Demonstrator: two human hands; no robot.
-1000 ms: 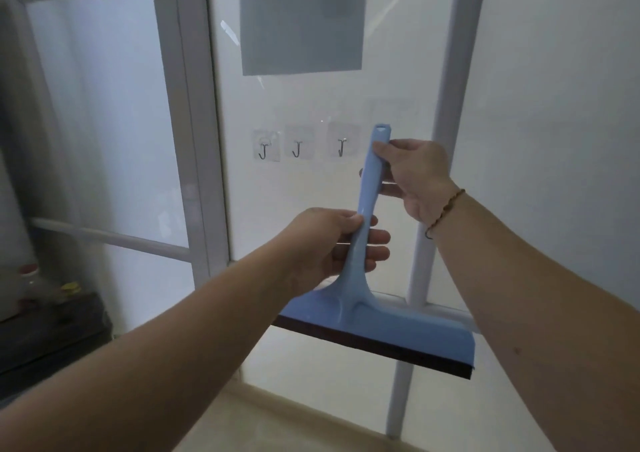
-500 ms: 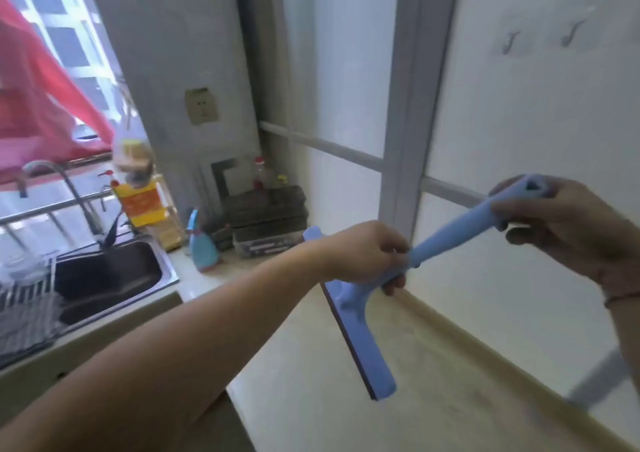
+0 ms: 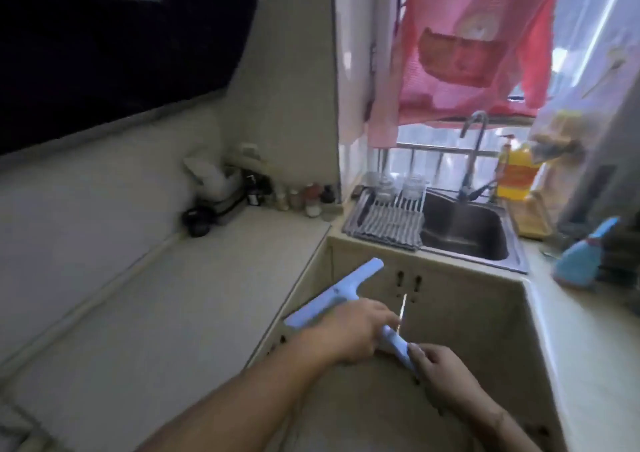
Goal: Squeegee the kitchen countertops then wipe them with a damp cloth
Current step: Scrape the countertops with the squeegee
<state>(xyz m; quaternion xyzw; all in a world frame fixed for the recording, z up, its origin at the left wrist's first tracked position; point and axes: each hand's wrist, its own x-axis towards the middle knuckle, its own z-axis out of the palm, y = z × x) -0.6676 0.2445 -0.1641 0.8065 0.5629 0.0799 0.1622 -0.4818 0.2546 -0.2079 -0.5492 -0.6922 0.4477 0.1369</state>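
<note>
A light blue squeegee (image 3: 334,297) hangs in the air over the inner corner of the cream countertop (image 3: 166,313), its blade pointing up and left. My left hand (image 3: 349,337) grips the handle just behind the blade head. My right hand (image 3: 441,370) pinches the handle's far end, lower right. The blade is above the counter's edge and does not touch it. The view is blurred by motion.
A steel sink (image 3: 467,235) with a tap sits at the back, a striped drying mat (image 3: 384,225) to its left. Small bottles (image 3: 298,199) line the far corner. A yellow detergent bottle (image 3: 516,171) and a blue spray bottle (image 3: 581,254) stand at the right. Pink cloth (image 3: 467,46) hangs above.
My view swung left from the glass door to the counter and sink. Both hands carried the squeegee down and left, blade now over the counter's edge.
</note>
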